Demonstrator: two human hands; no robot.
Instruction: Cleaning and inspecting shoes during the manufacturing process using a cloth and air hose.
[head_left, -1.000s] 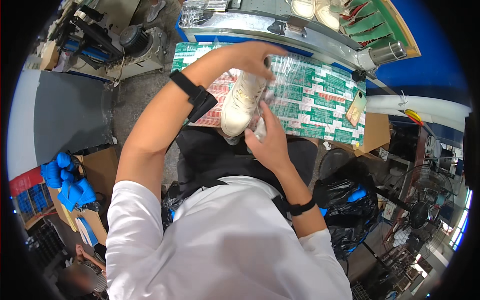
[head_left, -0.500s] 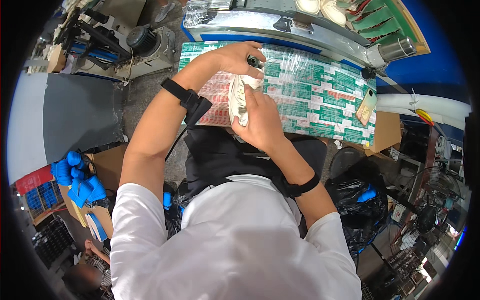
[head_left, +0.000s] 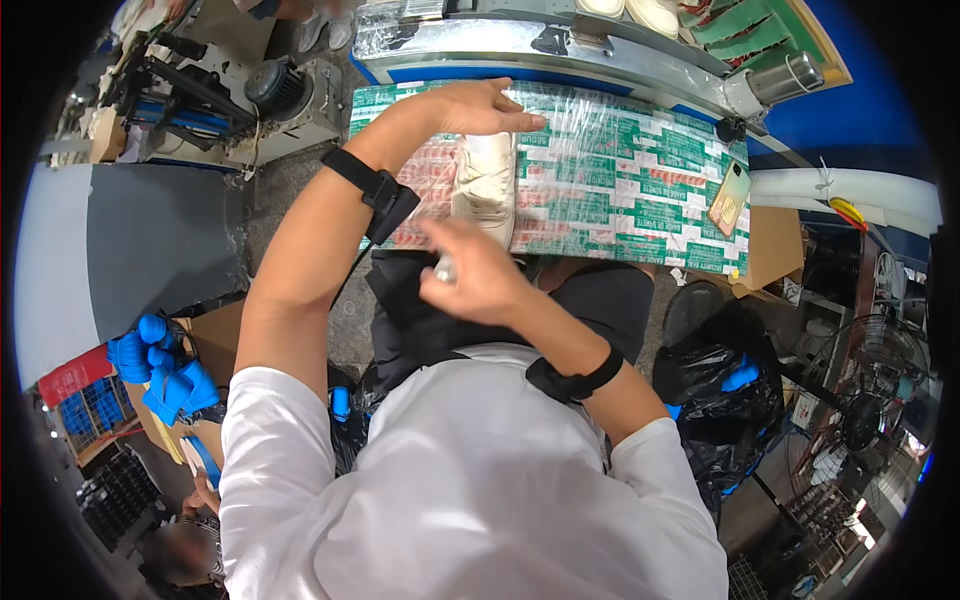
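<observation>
A white lace-up shoe (head_left: pixel 487 190) rests on its sole on the wrapped work surface (head_left: pixel 640 190), its toe pointing at me. Across its heel end lies my left hand (head_left: pixel 480 108), with one finger or the thumb stretched out to the right past the shoe. The hand covers the shoe's opening, and its underside is hidden. My right hand (head_left: pixel 475 272) is over the near edge by the toe, smeared by motion, its fingers curled. Between its thumb and fingers shows a small pale, shiny thing (head_left: pixel 445 268) too blurred to name.
A phone (head_left: pixel 730 198) lies at the surface's right end. Behind runs a metal machine edge (head_left: pixel 540 40) with pale shoes (head_left: pixel 650 15) above. Blue rolls (head_left: pixel 165 365) sit in a box at left; black bags (head_left: pixel 715 400) and a fan (head_left: pixel 860 420) stand at right. Another person (head_left: pixel 190 545) is at lower left.
My right hand has come off the shoe toward me. My left hand's grip has loosened, and the dark round piece seen within it is out of sight. The shoe has turned laces up.
</observation>
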